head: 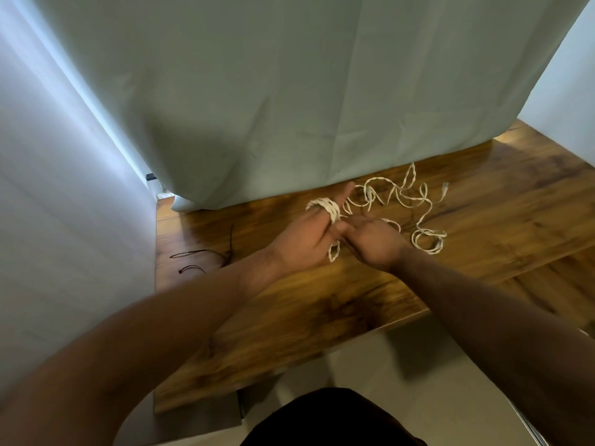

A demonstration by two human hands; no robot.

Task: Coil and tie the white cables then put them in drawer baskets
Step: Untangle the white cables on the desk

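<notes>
Closest to me, the person leans over the near edge of the wooden table [289, 317], both bare forearms reaching out across it. The left hand [302, 239] is held up with its fingers straight and spread a little, and several turns of the white cable [328, 209] are wound round those fingers. A short loop of it hangs down between the two hands. The right hand [375, 243] sits right against the left, back towards me and blurred. It appears to be feeding the cable on, but I cannot tell whether its fingers pinch the cable or only touch it.

Off to the left, a few thin dark ties [199, 255] lie on the table, untouched. Beyond the hands and to the right, most of the cable sprawls loose in tangled bends, its plug [445, 185] at the far end. Behind it all hangs a pale sheet [289, 91].

I judge the job barely begun: one coil is partly wound, nothing is tied, and no drawer basket is in sight.
</notes>
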